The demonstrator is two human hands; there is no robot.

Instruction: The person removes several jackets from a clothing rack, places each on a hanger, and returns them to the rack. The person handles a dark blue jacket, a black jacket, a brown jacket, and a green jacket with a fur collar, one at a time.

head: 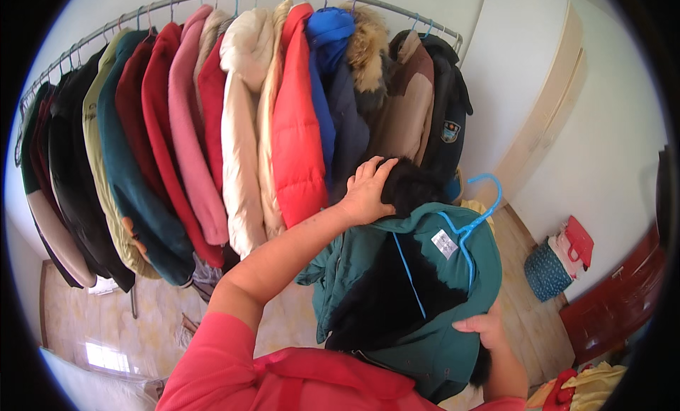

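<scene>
A green coat [451, 352] with black fur lining [404, 289] is held up before me, its front spread apart. A light-blue hanger [467, 230] sits inside the shoulders, its hook free above the collar and off the rail. My left hand [369, 190] grips the black fur trim [417, 185] at the hood or collar, fingers spread over it. Lower on the right, my right hand [481, 326] holds the coat's edge, thumb on the green cloth and fingers hidden behind. A white label [444, 243] with writing shows inside the neck.
A curved metal rail [393, 6] bears several coats on hangers, among them a red puffer jacket [300, 145] close to my left hand. A white cabinet [510, 66] stands behind. On the tiled floor [531, 326] at right sits a patterned blue basket [550, 273] with cloth items.
</scene>
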